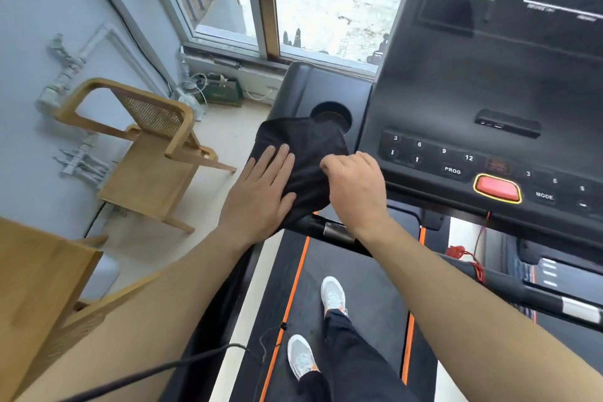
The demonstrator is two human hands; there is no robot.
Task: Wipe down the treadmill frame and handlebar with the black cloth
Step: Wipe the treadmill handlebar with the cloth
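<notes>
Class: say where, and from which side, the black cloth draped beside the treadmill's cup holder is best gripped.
Grip the raised fold at the right edge of the black cloth, from above on the black treadmill console side, where the right hand pinches it; the left hand presses the rest flat, leaving no slack.

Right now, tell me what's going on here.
A person stands on the treadmill belt and holds a cloth against the ledge left of the console. The cloth reaches up to the near rim of the cup holder. The left grip lies flat on the cloth with straight fingers. The right grip pinches its right edge in curled fingers.
</notes>
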